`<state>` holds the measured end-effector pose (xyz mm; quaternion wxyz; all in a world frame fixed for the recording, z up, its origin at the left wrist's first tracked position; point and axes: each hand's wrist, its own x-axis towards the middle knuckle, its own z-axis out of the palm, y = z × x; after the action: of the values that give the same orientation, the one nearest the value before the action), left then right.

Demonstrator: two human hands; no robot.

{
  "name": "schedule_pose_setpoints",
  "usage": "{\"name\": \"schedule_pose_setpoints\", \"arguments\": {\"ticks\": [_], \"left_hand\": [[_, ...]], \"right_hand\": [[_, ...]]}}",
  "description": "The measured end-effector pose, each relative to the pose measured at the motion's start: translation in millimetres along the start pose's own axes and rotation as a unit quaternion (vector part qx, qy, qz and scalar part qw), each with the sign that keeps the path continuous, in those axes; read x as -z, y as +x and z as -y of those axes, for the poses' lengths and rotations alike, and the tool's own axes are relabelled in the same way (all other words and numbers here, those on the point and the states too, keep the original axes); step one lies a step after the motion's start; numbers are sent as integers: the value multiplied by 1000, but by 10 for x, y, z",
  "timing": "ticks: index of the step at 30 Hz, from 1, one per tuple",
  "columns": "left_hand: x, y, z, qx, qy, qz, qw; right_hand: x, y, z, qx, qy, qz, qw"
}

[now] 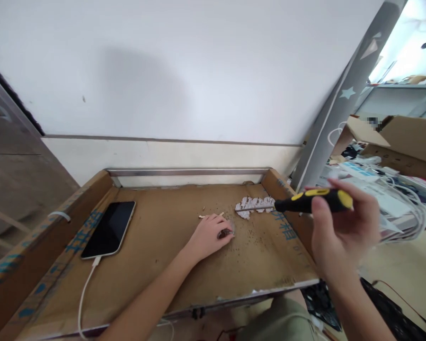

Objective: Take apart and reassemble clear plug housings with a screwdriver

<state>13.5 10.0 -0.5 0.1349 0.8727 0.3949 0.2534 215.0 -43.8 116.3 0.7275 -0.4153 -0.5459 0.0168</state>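
My right hand (344,227) is closed around the black and yellow handle of a screwdriver (314,201), raised over the right side of the tray. Its thin shaft points left, passing in front of a cluster of small whitish parts (244,204) with metal bits on them. On the cardboard, left of that cluster, rests my left hand (211,233). The fingers of this hand are curled on a small dark piece (224,233), whose kind I cannot make out. Tiny dark screw-like bits (257,232) lie scattered to the right of the left hand.
A cardboard-lined tray (156,274) has raised sides. At its left lies a phone (110,229) with a white cable (83,298). Small pale pieces (218,215) lie behind my left hand. Beyond the right side are an open carton (404,142) and piled white cables (412,203).
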Motion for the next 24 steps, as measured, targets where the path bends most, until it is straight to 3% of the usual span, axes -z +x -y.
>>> {"name": "schedule_pose_setpoints", "arguments": {"ticks": [3,6,9,12,18,24], "left_hand": [[-13,-26,10,0,8,-6,1000],[-22,-29,7,6,13,-8,1000],[-29,-17,-3,3,9,-8,1000],[-41,-4,-6,-4,2,-12,1000],[-77,-3,18,1,-7,-11,1000],[-79,4,34,3,-10,-8,1000]], "right_hand": [[-468,141,153,-94,136,12,986],[-675,179,306,-146,178,-17,973],[-623,202,527,-112,210,-77,968],[-516,204,673,-127,220,-73,964],[-515,151,548,-184,202,-33,961],[-524,194,544,-194,211,-60,956]]}}
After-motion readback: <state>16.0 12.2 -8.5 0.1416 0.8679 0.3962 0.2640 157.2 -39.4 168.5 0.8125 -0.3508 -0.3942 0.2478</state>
